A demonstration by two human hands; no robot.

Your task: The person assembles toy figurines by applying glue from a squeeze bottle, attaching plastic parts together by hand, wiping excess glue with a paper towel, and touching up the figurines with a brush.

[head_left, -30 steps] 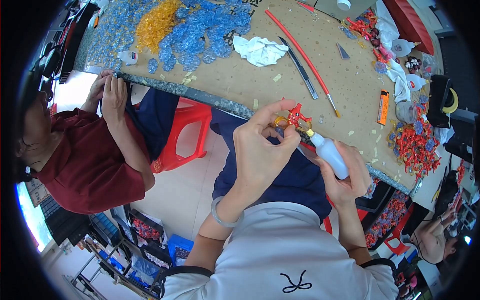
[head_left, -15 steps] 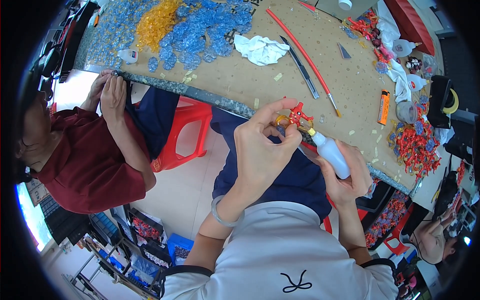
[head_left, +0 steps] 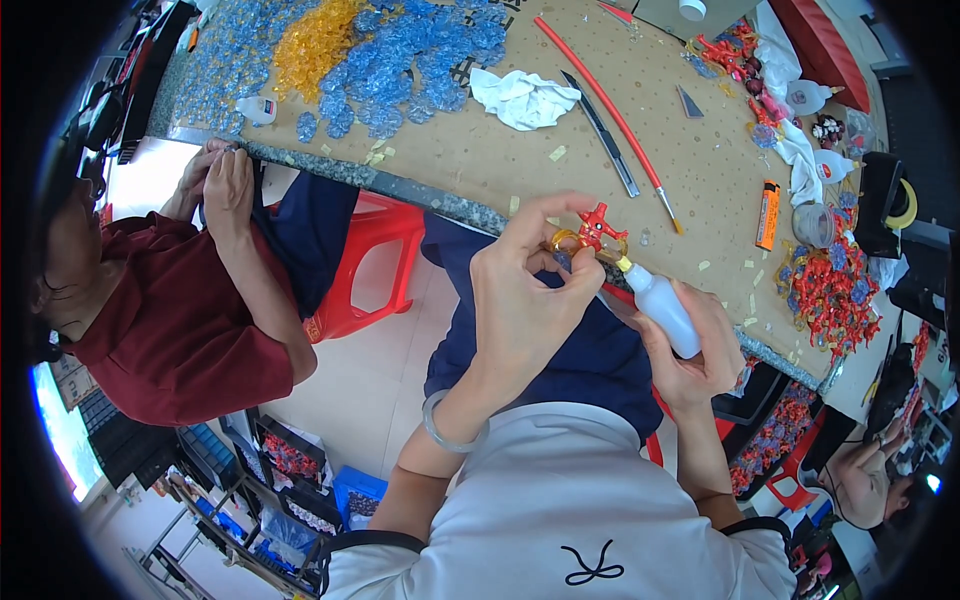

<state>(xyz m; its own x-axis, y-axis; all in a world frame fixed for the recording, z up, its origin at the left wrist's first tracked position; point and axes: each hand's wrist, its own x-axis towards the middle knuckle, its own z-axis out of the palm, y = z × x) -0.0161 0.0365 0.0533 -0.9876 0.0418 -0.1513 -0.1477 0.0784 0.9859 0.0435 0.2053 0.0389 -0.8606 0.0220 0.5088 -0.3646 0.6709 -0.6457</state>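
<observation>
Between the thumb and fingers of my left hand [head_left: 535, 285] is a small red figurine [head_left: 598, 228] with yellow and bluish clear parts. It is held up just over the table's front edge. My right hand [head_left: 700, 350] is wrapped round a white squeeze bottle [head_left: 664, 312]. The bottle's yellow tip points up and left and is at the figurine's lower side; whether it touches cannot be made out. My left fingers hide part of the figurine.
On the brown-covered table [head_left: 450, 160] lie blue clear pieces [head_left: 400, 70], amber pieces [head_left: 305, 50], a white cloth [head_left: 525, 100], a cutter knife [head_left: 603, 140], a red brush [head_left: 610, 110] and an orange box [head_left: 767, 214]. Finished-looking red figurines [head_left: 835, 295] are heaped right. A co-worker [head_left: 190, 310] sits left.
My hands, the figurine and the bottle stay almost in place. The co-worker's hands at the left have shifted slightly.
</observation>
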